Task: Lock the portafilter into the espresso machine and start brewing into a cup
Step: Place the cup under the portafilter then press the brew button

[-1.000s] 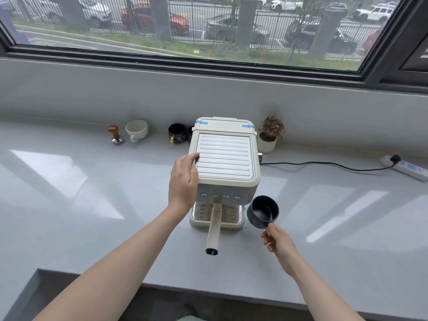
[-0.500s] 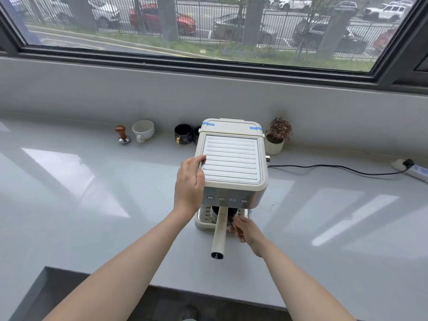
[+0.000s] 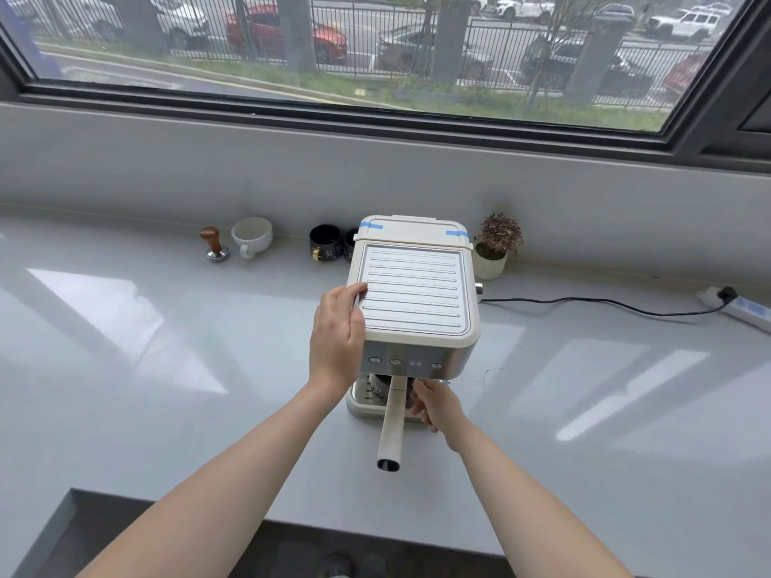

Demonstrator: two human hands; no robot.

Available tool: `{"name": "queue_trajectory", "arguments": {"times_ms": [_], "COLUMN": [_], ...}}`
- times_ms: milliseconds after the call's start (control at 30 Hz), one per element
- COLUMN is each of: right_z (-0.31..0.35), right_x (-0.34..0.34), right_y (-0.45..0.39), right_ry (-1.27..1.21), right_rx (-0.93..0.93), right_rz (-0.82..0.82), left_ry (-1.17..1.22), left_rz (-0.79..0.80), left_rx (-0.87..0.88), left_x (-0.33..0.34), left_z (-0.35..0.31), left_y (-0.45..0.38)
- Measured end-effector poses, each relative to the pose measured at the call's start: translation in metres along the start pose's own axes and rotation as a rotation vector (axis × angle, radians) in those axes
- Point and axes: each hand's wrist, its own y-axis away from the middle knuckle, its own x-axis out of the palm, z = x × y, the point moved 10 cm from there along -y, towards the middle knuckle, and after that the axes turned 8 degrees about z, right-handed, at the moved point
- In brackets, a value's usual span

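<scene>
Reaching in from 5 o'clock, your right hand (image 3: 434, 404) sits under the front of the espresso machine (image 3: 413, 298), just right of the portafilter handle (image 3: 392, 423). Its fingers curl around the dark cup (image 3: 411, 396), of which only a sliver shows between handle and knuckles; how firm that hold is, I cannot tell. The cup lies at about 10 o'clock from your palm, over the drip tray (image 3: 363, 404), though whether it rests on the tray is hidden.

That cream handle sticks straight out toward you at 6 o'clock from the machine, its open end hanging over the grey counter (image 3: 167, 369). The portafilter's head (image 3: 379, 383) is tucked beneath the button panel and mostly concealed, so its seating is hard to judge.

Your left hand (image 3: 338, 331) comes in from 7 o'clock and clasps the machine's left top edge, thumb on the ribbed warming plate, fingers wrapped down the side.

Farther back, at 10 o'clock from the machine, stand a wooden-knobbed tamper (image 3: 215, 244) and a white cup (image 3: 251, 234); black mugs (image 3: 325, 242) sit partly behind the machine's left corner. At 1 o'clock is a small potted plant (image 3: 496, 248). A black cable (image 3: 605, 304) runs toward 3 o'clock to a power strip (image 3: 747, 308) cut off by the frame's edge.
</scene>
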Motion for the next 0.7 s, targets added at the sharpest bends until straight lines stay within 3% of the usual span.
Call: {"name": "queue_trajectory", "arguments": {"times_ms": [100, 200, 300, 367, 467, 567, 700], "right_z": [0.003, 0.018, 0.057, 0.089, 0.122, 0.121, 0.120], "right_x": [-0.010, -0.050, -0.097, -0.108, -0.086, -0.061, -0.051], "right_y": [0.008, 0.024, 0.060, 0.089, 0.115, 0.113, 0.114], "right_ry": [0.020, -0.008, -0.060, -0.073, 0.082, 0.253, 0.294], "right_rx": [-0.063, -0.159, -0.379, -0.574, -0.746, -0.768, -0.817], "right_rz": [-0.061, -0.270, -0.560, -0.667, -0.641, -0.601, -0.605], "left_ry": [0.004, 0.001, 0.001, 0.009, 0.014, 0.019, 0.030], "left_rz": [0.005, 0.009, 0.003, -0.004, -0.009, -0.007, -0.015], "left_rx": [0.007, 0.008, 0.012, 0.012, 0.016, 0.016, 0.009], "left_x": [0.000, 0.000, -0.001, 0.000, 0.001, 0.001, 0.000], "left_z": [-0.001, -0.001, 0.000, 0.002, 0.002, 0.001, 0.001], "left_y": [0.000, 0.000, 0.000, -0.001, 0.000, 0.000, 0.000]}}
